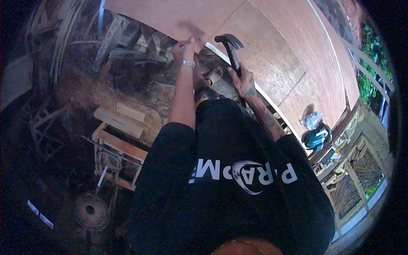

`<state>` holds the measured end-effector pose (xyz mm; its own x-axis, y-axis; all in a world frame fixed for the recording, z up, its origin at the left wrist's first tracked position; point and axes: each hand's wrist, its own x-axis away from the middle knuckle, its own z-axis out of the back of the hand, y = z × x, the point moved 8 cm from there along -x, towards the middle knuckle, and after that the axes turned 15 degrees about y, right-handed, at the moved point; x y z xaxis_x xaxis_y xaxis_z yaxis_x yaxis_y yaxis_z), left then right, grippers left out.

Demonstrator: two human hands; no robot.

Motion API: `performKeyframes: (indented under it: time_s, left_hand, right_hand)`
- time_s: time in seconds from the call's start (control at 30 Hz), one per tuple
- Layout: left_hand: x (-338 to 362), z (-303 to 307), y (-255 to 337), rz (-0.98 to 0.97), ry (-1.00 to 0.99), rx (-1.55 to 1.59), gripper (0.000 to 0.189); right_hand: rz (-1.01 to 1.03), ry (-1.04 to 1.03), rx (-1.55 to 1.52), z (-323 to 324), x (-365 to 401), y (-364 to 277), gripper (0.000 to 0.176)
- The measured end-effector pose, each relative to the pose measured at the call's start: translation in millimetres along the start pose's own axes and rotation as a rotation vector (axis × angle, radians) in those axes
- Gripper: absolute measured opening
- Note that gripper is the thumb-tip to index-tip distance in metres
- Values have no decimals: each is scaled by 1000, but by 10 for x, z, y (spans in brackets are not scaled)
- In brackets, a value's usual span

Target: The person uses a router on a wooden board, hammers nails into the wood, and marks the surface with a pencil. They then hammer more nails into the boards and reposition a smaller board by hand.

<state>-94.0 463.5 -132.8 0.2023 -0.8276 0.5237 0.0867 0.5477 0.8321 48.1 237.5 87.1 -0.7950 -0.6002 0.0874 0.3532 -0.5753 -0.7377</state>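
Note:
My right hand (244, 83) is wrapped around the dark handle of a claw hammer (231, 53). Its head points up and away from me, over the plywood. My left hand (184, 50), with a metal-banded watch (187, 63) on the wrist, is at the near corner of a reddish plywood sheet (170, 15). The left fingers are closed together against the sheet's edge, casting a shadow on it. Whether they pinch the edge or something small there cannot be made out. A pale wooden strip (219, 52) runs along the edge of the plywood, close to both hands.
More plywood panels (293, 51) spread to the right. On them lie a teal power tool (315, 138) and a clear plastic bag (312, 120). Down left stand a wooden bench frame (121, 146) and a round fan (91, 211). Timber pieces (112, 40) clutter the far left.

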Motion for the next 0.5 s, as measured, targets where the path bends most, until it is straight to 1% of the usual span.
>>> performKeyframes:
  time_s: [0.1,0.2,0.3,0.4,0.43,0.5]
  left_hand:
    - [175,23,205,8,-6,29,23]
    - [309,45,295,136,-11,-67,23]
    - [420,162,617,-4,85,-311,22]
    - [374,180,573,-40,69,-335,23]
    - [366,155,564,-50,60,-279,23]
    - [366,79,538,-71,38,-162,22]
  right_hand:
    - [-13,-18,-19,-71,-21,19,31]
    - [-15,-47,-23,-54,-81,-274,28]
    - [197,197,-157,115,-23,-683,27]
    - [350,31,-347,-54,57,-587,30]
    - [255,29,-223,-161,31,-520,28]
    - [132,-128,42,-530,-124,-168,28]
